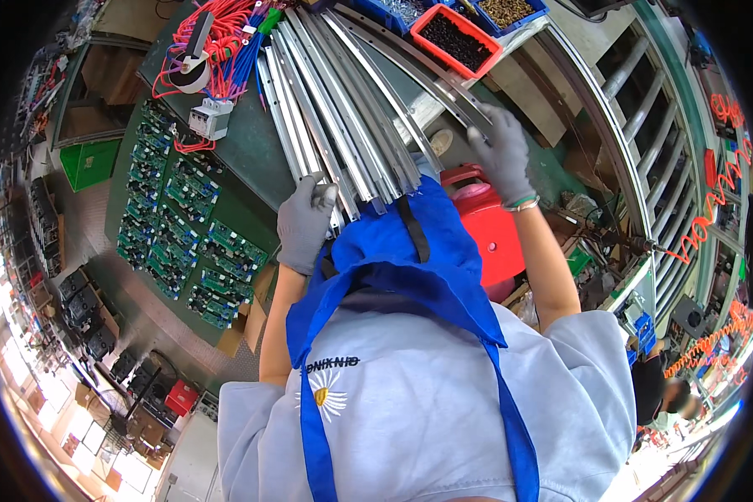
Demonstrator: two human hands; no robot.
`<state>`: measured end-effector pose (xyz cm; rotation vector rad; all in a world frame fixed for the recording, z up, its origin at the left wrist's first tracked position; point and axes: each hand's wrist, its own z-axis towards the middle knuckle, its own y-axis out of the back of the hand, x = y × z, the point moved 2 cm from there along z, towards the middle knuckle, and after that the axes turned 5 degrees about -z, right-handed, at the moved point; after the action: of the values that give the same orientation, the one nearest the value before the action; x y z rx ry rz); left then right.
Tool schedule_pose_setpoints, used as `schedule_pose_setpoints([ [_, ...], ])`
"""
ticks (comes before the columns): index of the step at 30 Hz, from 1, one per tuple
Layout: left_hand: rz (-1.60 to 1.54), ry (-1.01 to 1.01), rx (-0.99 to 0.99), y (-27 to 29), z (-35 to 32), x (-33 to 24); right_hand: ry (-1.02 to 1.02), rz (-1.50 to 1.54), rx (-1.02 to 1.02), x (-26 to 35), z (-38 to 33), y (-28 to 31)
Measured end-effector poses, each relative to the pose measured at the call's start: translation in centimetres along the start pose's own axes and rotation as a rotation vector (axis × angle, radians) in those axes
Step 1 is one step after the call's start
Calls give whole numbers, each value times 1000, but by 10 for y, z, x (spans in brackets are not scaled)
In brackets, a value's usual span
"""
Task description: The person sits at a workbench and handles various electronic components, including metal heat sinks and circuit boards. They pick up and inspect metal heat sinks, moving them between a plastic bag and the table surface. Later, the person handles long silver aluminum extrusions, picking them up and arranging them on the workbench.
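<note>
About ten metal rails [343,125] at twelve o'clock, three bins [487,64] at one; the rails long, silvery, fanned; my right hand [504,155] at two pinches the outermost; my left hand [304,219] at ten curls, grip unclear.

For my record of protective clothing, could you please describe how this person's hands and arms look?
The left hand and right hand both wear grey gloves. A thin, pale band shows at the right wrist; its kind is unclear. The forearms are bare below short, loose, pale sleeves.
</note>
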<state>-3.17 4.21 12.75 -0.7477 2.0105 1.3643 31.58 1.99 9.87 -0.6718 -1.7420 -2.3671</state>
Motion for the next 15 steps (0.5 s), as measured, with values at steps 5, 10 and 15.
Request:
schedule_pose_setpoints([
  [5, -46, -8, 50, -12, -5, 0, -684, 906, 922, 21, -52, -53],
  [10, -49, -81, 66, -28, -5, -4, -900, 1316, 919, 22, -64, -80],
  [15, -28, -132, 61, -34, -6, -9, -653, 1134, 857, 14, -62, -82],
])
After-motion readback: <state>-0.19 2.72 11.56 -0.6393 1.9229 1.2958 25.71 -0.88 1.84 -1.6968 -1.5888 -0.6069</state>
